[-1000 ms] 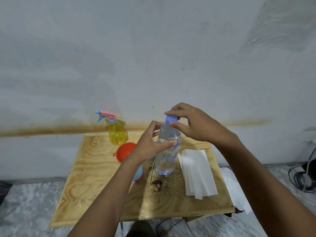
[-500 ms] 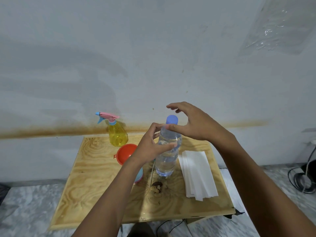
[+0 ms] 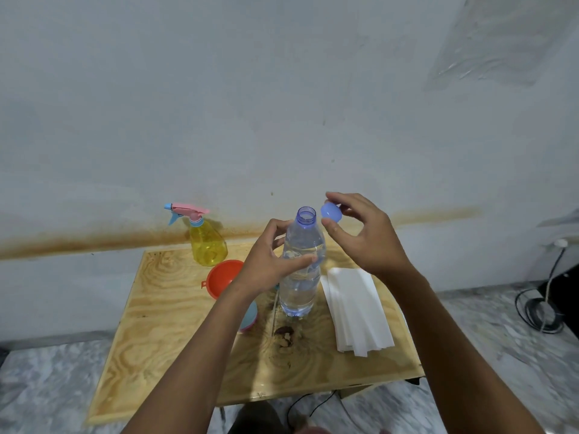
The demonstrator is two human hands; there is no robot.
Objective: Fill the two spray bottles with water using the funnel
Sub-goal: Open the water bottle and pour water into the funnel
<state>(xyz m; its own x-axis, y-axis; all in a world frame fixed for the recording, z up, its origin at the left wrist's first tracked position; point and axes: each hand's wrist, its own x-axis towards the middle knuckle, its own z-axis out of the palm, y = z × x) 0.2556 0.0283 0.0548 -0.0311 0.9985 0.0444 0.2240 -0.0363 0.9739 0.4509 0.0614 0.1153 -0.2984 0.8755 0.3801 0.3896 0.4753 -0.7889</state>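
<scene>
A clear water bottle stands upright mid-table with its mouth uncovered. My left hand grips its upper body. My right hand pinches the blue cap just right of the bottle's mouth. A yellow spray bottle with a pink and blue trigger head stands at the table's back left. An orange funnel lies in front of it. A light blue and pink object, mostly hidden behind my left forearm, lies beside the funnel; I cannot tell what it is.
The plywood table stands against a stained white wall. A stack of white paper sheets lies to the right of the water bottle. A dark stain marks the wood near the bottle. Coiled cables lie on the marble floor at the right.
My right hand twisted the blue cap, then lifted it off the water bottle and moved it to the right. The left hand kept its grip on the bottle.
</scene>
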